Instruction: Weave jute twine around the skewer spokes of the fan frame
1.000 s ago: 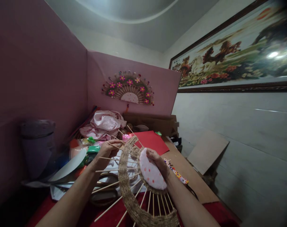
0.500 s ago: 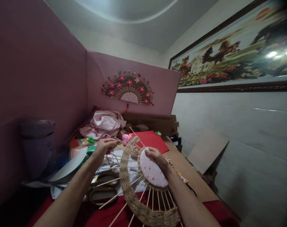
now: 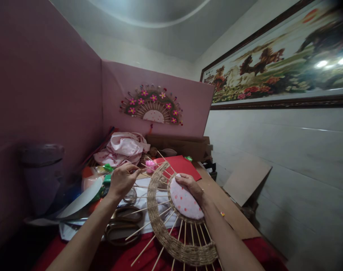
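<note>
My right hand (image 3: 190,185) grips a woven fan by its half-round centre of white cloth (image 3: 185,199) with red spots, the thumb lying on the cloth. Thin wooden sticks spread out from this centre, and a curved band of brown twine (image 3: 157,222) is woven through them. To the left of the upper sticks is my left hand (image 3: 124,180), with its fingers pinched together. Whatever thin thing may be between them is too small to make out. Large dark-handled scissors (image 3: 123,227) lie below the left wrist, partly behind the sticks.
Behind the fan lies red paper (image 3: 185,167) on a brown board (image 3: 216,199). Crumpled pink cloth (image 3: 124,146) is heaped at the back left, above several coloured packets. A flower-decorated fan (image 3: 153,105) is fixed to the pink panel. A framed horse picture (image 3: 262,67) hangs at right.
My left hand has drawn slightly left, away from the stick ends, and its fingers have curled more. The fan has shifted a little right, still in my right hand.
</note>
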Available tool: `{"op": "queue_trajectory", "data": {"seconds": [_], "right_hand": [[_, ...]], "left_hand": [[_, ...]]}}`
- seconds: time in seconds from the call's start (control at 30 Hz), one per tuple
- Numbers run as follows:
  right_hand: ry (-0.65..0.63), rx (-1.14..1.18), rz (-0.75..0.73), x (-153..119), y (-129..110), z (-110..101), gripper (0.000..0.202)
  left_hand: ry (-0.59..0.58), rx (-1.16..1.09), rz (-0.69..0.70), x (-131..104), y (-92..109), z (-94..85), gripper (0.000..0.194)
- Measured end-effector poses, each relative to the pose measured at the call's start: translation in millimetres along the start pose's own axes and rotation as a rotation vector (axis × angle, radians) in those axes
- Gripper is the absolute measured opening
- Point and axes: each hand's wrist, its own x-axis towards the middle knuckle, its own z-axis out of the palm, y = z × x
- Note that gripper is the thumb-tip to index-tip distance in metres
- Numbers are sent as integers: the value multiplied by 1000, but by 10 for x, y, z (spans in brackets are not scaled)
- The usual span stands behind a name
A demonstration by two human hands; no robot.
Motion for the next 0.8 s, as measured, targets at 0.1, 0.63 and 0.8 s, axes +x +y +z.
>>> {"op": "queue_trajectory", "data": {"seconds": [0.1,0.63,0.8], "right_hand": [[0,4,-9,4,0,-1,24],[110,8,-94,23,12,-20,29],[75,47,-113,11,11,-19,27]], "left_hand": [[28,77,59,-9,13,-1,13],[-27,220,366,-110,207,18,15],[-58,209,354,-116,244,-32,23]]}}
